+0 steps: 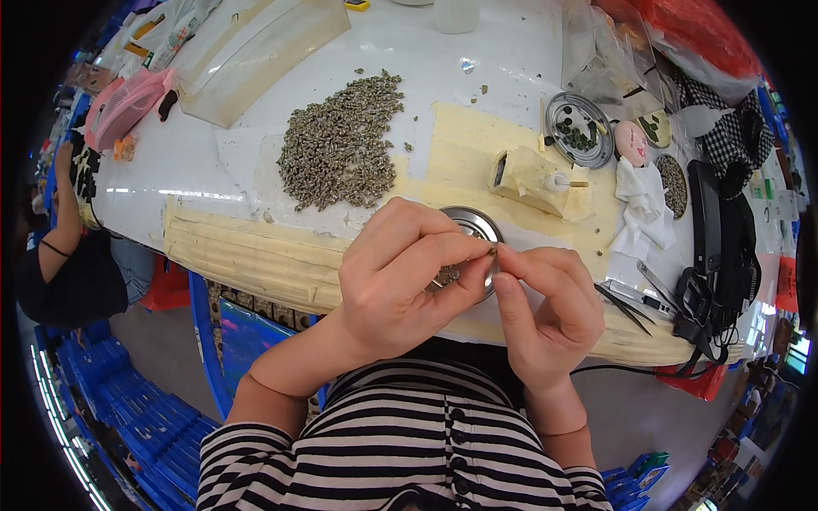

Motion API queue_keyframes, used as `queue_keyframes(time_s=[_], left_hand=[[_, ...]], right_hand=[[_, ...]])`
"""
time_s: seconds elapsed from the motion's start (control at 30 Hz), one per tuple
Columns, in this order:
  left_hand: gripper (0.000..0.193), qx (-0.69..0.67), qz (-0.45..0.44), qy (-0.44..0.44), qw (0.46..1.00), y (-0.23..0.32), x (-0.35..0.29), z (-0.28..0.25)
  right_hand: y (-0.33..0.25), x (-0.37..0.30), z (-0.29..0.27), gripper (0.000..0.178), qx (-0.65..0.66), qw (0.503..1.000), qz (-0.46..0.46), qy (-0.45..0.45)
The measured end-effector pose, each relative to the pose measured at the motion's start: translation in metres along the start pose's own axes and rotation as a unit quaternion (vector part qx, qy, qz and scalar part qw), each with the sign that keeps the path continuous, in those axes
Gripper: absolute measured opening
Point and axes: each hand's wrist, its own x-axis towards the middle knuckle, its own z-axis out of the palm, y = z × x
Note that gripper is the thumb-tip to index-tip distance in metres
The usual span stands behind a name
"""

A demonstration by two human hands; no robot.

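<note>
My left hand point(396, 272) and my right hand point(550, 315) meet fingertip to fingertip in front of my chest. Both are closed in a pinch around a tiny metal part point(492, 252), mostly covered by the fingers. Below them, partly hidden, a round shiny metal dish point(477, 220) holds small pieces. Beyond my left hand a large heap of small grey-gold metal parts point(341, 140) is spread on the white table. To the far right of the dish sits a block wrapped in yellowish tape point(532, 183) with a white-collared tip.
A round dish with dark green pieces point(579, 129), a pink oval object point(631, 141), and white tissue point(641, 209) lie at right, with tweezers point(626, 307) and a caliper-like tool point(637, 295) nearer. A clear plastic tray point(264, 60) and pink fan point(128, 109) stand left. Another person point(81, 281) sits far left.
</note>
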Motion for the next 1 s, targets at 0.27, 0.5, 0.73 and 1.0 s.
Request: queue_keyframes(time_s=[0.27, 0.5, 0.73, 1.0], left_hand=[[0.023, 0.001, -0.008, 0.012, 1.0, 0.0003, 0.0009, 0.0024], [0.023, 0.008, -0.014, 0.009, 1.0, 0.0015, 0.0008, 0.0024], [0.023, 0.009, -0.015, -0.005, 1.0, 0.0011, 0.0014, 0.0006], [0.023, -0.006, -0.048, -0.003, 0.999, 0.0024, -0.0008, -0.0006]], right_hand=[[-0.0018, -0.0011, 0.0026, 0.03, -0.024, 1.0, -0.018, 0.006], [-0.0024, 0.0005, 0.003, 0.029, -0.031, 0.999, -0.016, 0.008], [-0.0009, 0.0003, 0.0055, 0.029, -0.036, 0.998, -0.051, 0.012], [0.0041, -0.0027, 0.0103, 0.034, -0.129, 0.987, -0.088, 0.04]])
